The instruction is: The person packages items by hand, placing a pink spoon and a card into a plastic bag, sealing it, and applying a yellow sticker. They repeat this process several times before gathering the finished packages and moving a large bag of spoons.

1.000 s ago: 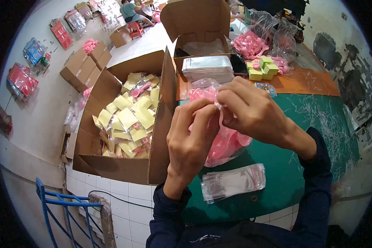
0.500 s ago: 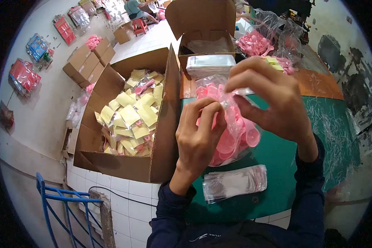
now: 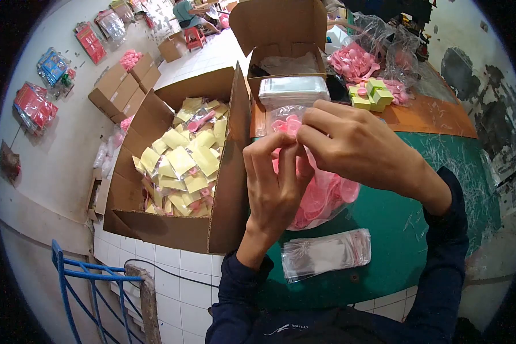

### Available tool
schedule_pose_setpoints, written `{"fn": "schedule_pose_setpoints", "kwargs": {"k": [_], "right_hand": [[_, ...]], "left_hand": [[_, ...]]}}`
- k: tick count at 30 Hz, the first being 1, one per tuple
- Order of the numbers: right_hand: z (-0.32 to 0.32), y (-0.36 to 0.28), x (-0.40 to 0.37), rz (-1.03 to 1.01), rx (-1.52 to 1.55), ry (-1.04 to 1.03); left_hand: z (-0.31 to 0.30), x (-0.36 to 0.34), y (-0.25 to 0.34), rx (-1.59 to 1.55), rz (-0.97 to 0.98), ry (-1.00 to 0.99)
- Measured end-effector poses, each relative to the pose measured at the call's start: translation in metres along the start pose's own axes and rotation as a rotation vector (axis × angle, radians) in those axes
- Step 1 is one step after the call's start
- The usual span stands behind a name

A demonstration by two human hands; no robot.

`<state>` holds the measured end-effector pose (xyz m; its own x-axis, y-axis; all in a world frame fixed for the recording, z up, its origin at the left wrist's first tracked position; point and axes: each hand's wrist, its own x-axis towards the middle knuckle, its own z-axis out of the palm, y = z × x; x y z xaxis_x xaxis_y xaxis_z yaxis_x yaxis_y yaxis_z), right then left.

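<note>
A clear plastic bag of pink scoops (image 3: 327,198) rests on the green table, partly hidden behind my hands. My left hand (image 3: 273,186) is closed in a pinch at the upper part of this bag. Fingertips together, my right hand (image 3: 345,136) meets it there, also pinching the clear plastic. The exact grip is hidden by the fingers. Nearer to me lies a stack of flat clear plastic bags (image 3: 327,254).
To the left, a large cardboard box (image 3: 223,172) holds many small packets with yellow cards (image 3: 180,160). Behind the hands are stacked clear sleeves (image 3: 292,90), an open carton (image 3: 278,34), yellow-green blocks (image 3: 375,94) and loose pink scoops (image 3: 352,60). A person (image 3: 186,12) sits far back.
My right hand has come down and left, from spread fingers to a pinch beside my left fingertips. The yellow-green blocks are now uncovered. My left hand has barely moved.
</note>
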<state>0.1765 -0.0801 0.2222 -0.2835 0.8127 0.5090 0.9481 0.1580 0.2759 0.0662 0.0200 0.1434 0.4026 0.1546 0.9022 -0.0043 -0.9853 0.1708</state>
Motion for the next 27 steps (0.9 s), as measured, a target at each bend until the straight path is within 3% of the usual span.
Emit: {"fn": "schedule_pose_setpoints", "kwargs": {"k": [6, 15, 18, 24, 27], "right_hand": [[0.012, 0.000, -0.007, 0.126, 0.046, 0.204], [0.007, 0.001, -0.014, 0.495, 0.617, 0.255], [0.005, 0.003, -0.014, 0.487, 0.634, 0.284], [-0.004, 0.004, -0.006, 0.175, 0.327, 0.252], [-0.008, 0.008, -0.006, 0.097, 0.113, -0.022]], "left_hand": [[0.000, 0.004, -0.001, -0.080, -0.011, -0.020], [-0.009, 0.010, -0.002, -0.283, -0.091, 0.030], [-0.016, 0.017, 0.010, -0.277, -0.137, -0.001], [-0.009, 0.014, 0.015, -0.173, -0.107, 0.057], [-0.006, 0.012, 0.014, -0.118, -0.101, 0.031]]}}
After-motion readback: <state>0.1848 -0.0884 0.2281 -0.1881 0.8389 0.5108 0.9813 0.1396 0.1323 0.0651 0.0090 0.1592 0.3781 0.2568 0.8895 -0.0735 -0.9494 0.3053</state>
